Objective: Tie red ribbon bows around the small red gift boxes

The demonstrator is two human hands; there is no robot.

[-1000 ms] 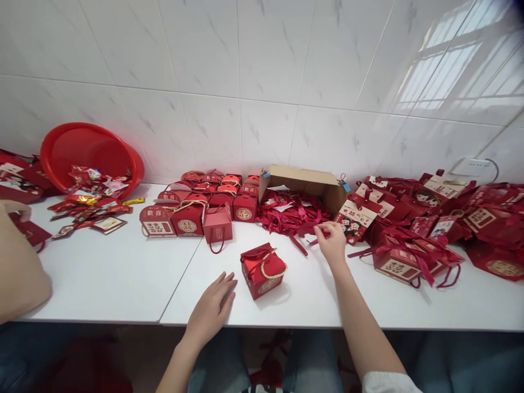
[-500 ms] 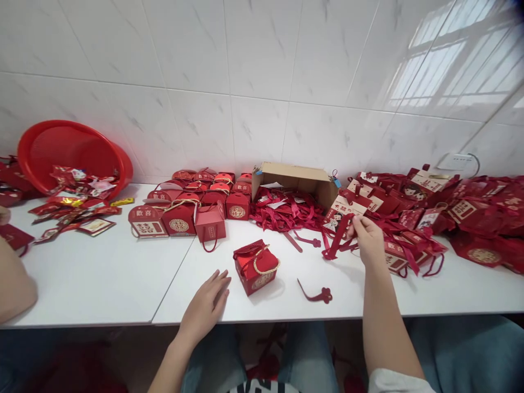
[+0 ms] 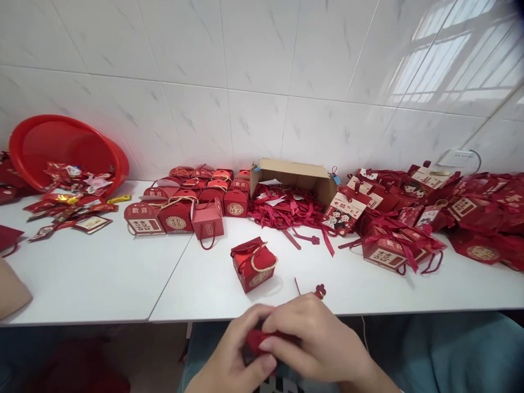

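Observation:
Close to my body, at the table's front edge, my left hand (image 3: 241,349) and my right hand (image 3: 315,335) are brought together. Both are closed on a dark red strap (image 3: 255,339), most of which is covered by fingers. Just beyond them stands a small red gift box (image 3: 254,267) with a twisted gold cord and a round gold print on its side. A dark red strap with a flower-shaped end (image 3: 320,291) lies on the table, partly hidden behind my right hand. Farther back lies another flower-ended strap (image 3: 308,239).
Rows of red gift boxes (image 3: 177,221) stand toward the wall. A cardboard box (image 3: 295,165) on its side spills red ribbons (image 3: 286,210). More boxes (image 3: 382,254) pile up at right. A tipped red basket (image 3: 24,142) holds wrapped sweets; another person's arm (image 3: 12,292) shows at left.
My right hand has come back from the pile at right with the red strap. My left hand has left the tabletop and joined it, closing on the strap near my lap.

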